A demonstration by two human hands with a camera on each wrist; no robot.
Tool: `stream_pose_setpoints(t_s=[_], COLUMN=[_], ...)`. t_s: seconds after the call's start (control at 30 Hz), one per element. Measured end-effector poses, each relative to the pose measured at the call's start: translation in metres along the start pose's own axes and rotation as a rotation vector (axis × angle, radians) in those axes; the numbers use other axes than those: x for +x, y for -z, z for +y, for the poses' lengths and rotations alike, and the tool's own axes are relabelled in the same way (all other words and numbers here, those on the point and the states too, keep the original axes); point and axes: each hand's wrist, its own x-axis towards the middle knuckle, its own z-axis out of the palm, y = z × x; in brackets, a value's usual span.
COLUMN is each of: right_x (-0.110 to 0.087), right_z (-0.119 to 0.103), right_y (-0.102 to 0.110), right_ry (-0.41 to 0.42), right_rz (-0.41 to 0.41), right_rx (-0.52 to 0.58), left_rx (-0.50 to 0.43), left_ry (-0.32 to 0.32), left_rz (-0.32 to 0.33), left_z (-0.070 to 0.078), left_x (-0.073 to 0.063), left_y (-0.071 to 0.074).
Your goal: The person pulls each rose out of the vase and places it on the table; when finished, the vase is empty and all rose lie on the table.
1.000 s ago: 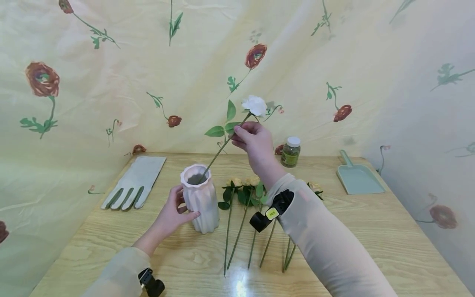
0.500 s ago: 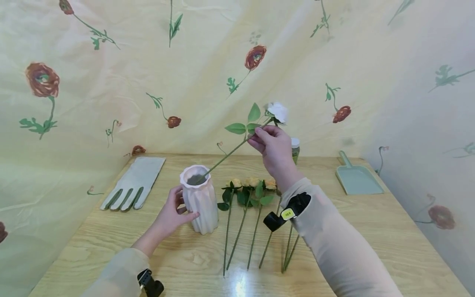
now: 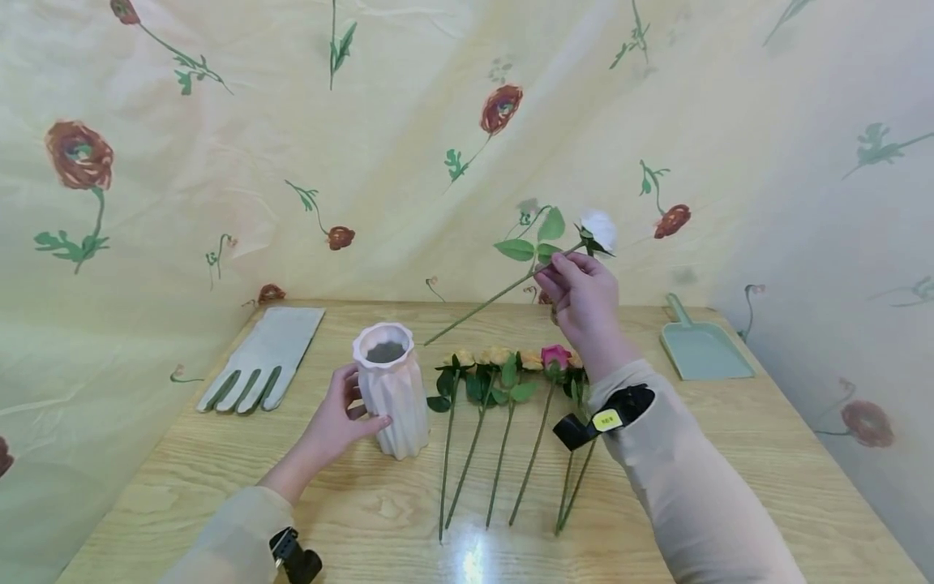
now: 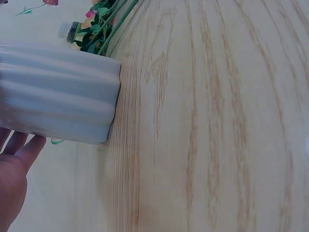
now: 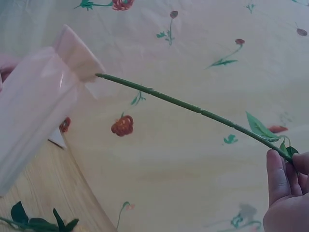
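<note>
My left hand (image 3: 341,420) grips a pale ribbed vase (image 3: 397,405), fingers round its far side and thumb across the front. The vase stands upright on the wooden table, its mouth facing up. In the left wrist view, part of the vase (image 4: 58,92) lies above my fingers. Up to the right, my right hand (image 3: 585,298) pinches the upper stem of a white rose (image 3: 598,230). Its green stem slants down to the left, and the lower tip ends just outside the vase rim. The right wrist view shows the bare stem (image 5: 178,102) apart from the vase.
Several roses, yellow ones and a pink one (image 3: 555,357), lie in a row right of the vase. A work glove (image 3: 266,357) rests at the table's left. On the right lies a green dustpan (image 3: 704,353). A jar (image 4: 71,31) stands behind the roses.
My right hand has moved right with the white rose, drawing its stem tip out of the vase mouth. The stem now slants more flatly. My left hand keeps its hold on the vase.
</note>
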Motion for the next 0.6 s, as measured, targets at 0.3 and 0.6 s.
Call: stream_pose_setpoints(t_s=[0.3, 0.6], right_x=[0.003, 0.001], right_z=[-0.007, -0.012], right_y=[0.043, 0.086], right_ry=[-0.027, -0.085], right_rz=[0.032, 0.054], right_rx=[0.0, -0.088], left_rx=[0.002, 0.007], left_ry=[0.007, 0.001], left_rz=[0.004, 0.003], left_z=[-0.001, -0.001], left_x=[0.0, 0.001], left_y=[0.001, 0.002])
